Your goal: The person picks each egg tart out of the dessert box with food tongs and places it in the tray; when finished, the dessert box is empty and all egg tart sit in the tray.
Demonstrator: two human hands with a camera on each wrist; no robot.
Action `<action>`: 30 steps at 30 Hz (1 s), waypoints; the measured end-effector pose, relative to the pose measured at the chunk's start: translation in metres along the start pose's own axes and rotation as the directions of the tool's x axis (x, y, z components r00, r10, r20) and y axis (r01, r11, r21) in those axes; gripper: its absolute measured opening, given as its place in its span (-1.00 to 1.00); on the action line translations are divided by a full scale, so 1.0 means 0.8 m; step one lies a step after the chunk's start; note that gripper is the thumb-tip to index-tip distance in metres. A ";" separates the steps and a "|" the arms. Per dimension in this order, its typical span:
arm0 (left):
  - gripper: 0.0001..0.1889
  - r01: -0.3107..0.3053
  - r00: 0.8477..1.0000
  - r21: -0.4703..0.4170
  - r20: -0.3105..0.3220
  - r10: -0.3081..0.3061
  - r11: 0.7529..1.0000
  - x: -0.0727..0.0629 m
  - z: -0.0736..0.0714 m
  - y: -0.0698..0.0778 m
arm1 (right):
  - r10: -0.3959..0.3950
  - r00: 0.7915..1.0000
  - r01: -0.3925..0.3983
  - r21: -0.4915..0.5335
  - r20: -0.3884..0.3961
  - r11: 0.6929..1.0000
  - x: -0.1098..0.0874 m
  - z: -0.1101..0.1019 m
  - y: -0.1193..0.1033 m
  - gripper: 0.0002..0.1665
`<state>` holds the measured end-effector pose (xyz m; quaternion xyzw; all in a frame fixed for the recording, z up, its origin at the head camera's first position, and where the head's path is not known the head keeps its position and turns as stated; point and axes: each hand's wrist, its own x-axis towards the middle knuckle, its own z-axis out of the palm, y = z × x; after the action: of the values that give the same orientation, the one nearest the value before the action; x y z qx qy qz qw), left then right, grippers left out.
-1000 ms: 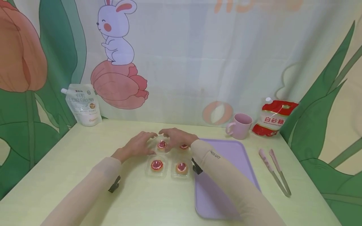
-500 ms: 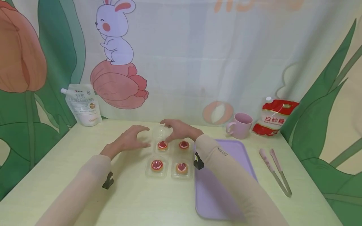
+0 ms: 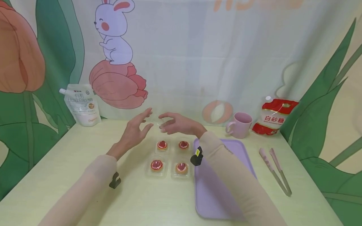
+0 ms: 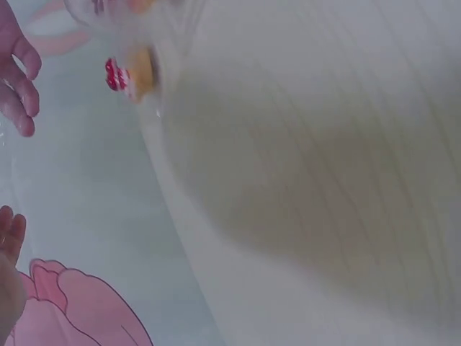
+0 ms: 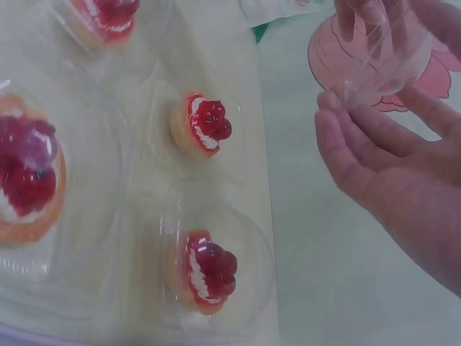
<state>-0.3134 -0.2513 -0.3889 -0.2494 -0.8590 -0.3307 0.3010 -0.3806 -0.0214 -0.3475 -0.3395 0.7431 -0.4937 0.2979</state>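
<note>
My right hand [image 3: 181, 123] pinches a clear plastic dome lid [image 5: 378, 76] by its edge, raised above the back of the table. Opposite it, my left hand [image 3: 134, 130] is spread with thumb and fingers apart; its fingers show behind the lid in the right wrist view. Below the hands sit several small berry tarts in clear plastic boxes. The back-left tart [image 3: 162, 145] lies in an uncovered base, while the back-right tart [image 5: 205, 272], front-left tart [image 3: 156, 165] and front-right tart [image 3: 182, 168] are under domes.
A lilac tray [image 3: 217, 201] lies right of the tarts, partly under my right sleeve. Tongs [image 3: 275, 172] lie farther right. A pink mug [image 3: 241, 125] and a red sugar bag [image 3: 274, 117] stand at the back right, a white pouch [image 3: 82, 106] at the back left. A curtain hangs behind.
The dome lid has come off the back-left box and risen in my right hand. My left hand first drew back leftward, then rose toward the lid. The tarts have stayed put.
</note>
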 end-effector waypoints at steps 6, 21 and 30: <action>-0.33 -0.090 0.992 -0.001 -0.088 0.090 0.996 0.010 0.009 0.012 | 0.043 0.999 -0.045 0.259 0.015 0.965 -0.003 -0.002 0.005 -0.36; -0.37 0.017 0.999 0.021 -0.046 -0.016 1.000 0.007 0.014 0.013 | 0.115 0.993 -0.112 0.366 0.015 0.924 -0.005 0.001 0.007 -0.32; -0.41 0.293 0.956 0.001 -0.006 -0.293 0.956 0.017 0.012 0.005 | 0.072 0.980 -0.041 0.163 -0.186 0.986 0.000 0.005 0.006 -0.26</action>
<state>-0.3235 -0.2387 -0.3839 -0.1183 -0.8859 -0.3717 0.2512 -0.3786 -0.0223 -0.3534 -0.2445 0.7361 -0.5727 0.2653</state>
